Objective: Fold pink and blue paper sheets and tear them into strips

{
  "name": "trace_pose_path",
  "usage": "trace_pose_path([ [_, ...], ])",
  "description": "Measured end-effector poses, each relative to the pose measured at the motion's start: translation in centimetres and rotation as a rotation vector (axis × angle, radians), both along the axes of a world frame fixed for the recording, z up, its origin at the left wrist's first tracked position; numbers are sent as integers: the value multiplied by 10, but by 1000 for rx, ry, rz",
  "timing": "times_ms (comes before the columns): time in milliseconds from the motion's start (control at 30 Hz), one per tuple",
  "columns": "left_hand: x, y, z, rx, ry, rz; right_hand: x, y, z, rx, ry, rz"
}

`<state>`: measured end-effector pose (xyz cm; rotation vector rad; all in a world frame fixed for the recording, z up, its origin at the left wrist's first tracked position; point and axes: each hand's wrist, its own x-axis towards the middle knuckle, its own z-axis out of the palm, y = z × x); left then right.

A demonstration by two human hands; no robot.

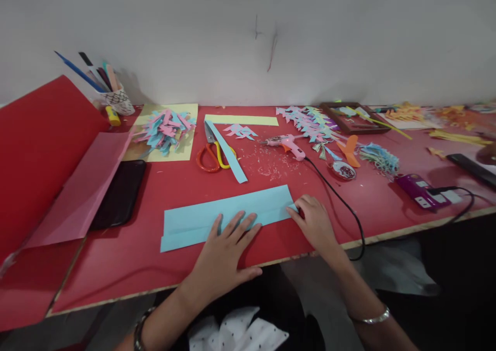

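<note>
While the left hand [227, 245] lies flat with fingers spread on the long folded strip of light-blue paper [217, 218], the right hand [313, 222] pinches the strip's right-hand end between curled fingertips. The strip lies on the red counter [155, 196] directly beneath both hands, running leftward past the left hand. Just beyond the hands lie orange-and-yellow-handled scissors [211, 152] with a narrow light-blue paper strip [228, 155] across them, and a pink hot-glue gun [284, 143] whose black cord [341, 201] passes close by the right hand. Farther left of the left hand sit a black phone [120, 193], a pink paper sheet [83, 191] and a large red card sheet [34, 149]. Beyond these, a heap of pink and blue paper pieces [165, 129] rests on a pale yellow sheet [182, 149], near a patterned cup of pens [116, 100]. Off to the right of the right hand is a purple power strip [420, 191].
</note>
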<state>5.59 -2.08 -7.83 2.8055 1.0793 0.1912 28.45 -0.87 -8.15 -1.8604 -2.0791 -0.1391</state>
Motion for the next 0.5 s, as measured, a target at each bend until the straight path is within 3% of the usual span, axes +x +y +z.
trace_pose_path([
  [200,-27,3,6,-7,51,-42,0,0,-2,20,-37,11],
  [367,-47,1,1,16,48,-16,0,0,-2,21,-75,-7],
  [500,-57,-2,-3,16,44,20,-16,-4,5,120,-136,-52],
])
